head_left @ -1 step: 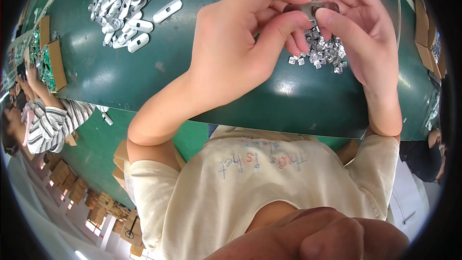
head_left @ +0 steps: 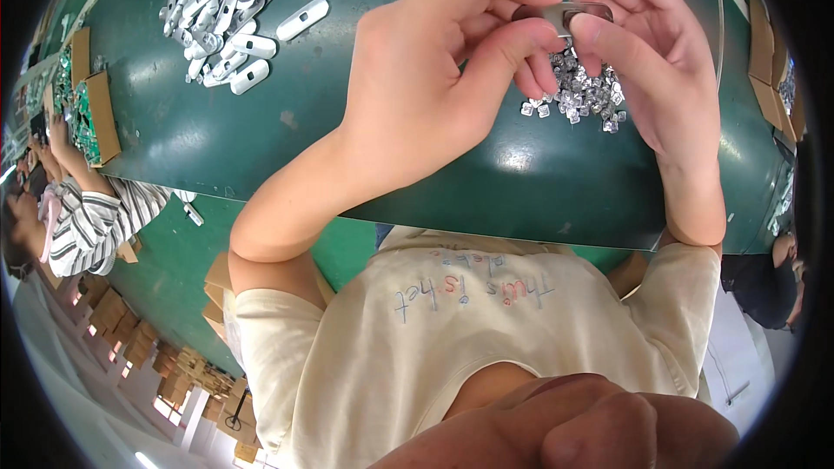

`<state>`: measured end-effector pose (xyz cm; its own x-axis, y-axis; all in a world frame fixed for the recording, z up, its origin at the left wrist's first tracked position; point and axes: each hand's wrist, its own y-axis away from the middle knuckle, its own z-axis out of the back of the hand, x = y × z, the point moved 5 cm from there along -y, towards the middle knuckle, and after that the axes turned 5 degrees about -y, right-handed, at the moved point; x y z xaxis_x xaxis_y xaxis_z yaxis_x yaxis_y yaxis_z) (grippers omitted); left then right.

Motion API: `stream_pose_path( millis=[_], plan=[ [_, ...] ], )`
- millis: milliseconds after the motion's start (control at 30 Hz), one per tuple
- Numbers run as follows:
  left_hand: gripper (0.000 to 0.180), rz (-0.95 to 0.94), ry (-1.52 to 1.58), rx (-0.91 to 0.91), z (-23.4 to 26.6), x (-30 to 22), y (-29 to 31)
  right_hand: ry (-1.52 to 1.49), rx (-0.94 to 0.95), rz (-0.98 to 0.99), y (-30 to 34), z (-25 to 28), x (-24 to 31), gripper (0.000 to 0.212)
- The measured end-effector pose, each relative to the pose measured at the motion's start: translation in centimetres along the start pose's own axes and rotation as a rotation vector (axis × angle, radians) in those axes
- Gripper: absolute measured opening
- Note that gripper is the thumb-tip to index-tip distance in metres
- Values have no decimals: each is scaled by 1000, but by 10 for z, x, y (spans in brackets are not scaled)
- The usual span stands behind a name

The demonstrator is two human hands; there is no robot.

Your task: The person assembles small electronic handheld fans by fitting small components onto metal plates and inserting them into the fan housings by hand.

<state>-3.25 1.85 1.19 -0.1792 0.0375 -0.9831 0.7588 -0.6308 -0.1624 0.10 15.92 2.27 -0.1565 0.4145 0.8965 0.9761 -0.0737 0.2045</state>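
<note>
Up at the far edge of the green table (head_left: pixel 521 182), a long rounded metal plate (head_left: pixel 552 15) with a slot is held level between both hands. My left hand (head_left: pixel 434 69) pinches its left end between thumb and fingers. On its right end the thumb of my right hand (head_left: pixel 656 56) presses, with fingers curled behind; whether a small part sits under that thumb is hidden. Just below the hands lies a heap of small clear or silvery square pieces (head_left: pixel 586 95), partly covered by my fingers.
A pile of similar slotted metal plates (head_left: pixel 221 9) lies at the far left, with a single plate (head_left: pixel 302 20) beside it. An open cardboard box (head_left: pixel 102 117) with green parts stands left, near a person in a striped shirt (head_left: pixel 95 230). Another box (head_left: pixel 769 69) stands right.
</note>
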Motion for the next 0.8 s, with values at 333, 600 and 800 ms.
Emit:
stream_pose_path(
  millis=[333, 600, 800],
  plan=[
    [27, -81, -279, -58, -1, -1, -5, 162, 124, 81, -1, 10, 1, 13],
    [26, -47, -225, -78, 5, 1, -2, 51, 136, 4, -3, 0, -11, 14],
    [24, 136, 205, -156, 37, 10, -12, 341, 204, 37, -55, -17, 31, 32]
  ],
)
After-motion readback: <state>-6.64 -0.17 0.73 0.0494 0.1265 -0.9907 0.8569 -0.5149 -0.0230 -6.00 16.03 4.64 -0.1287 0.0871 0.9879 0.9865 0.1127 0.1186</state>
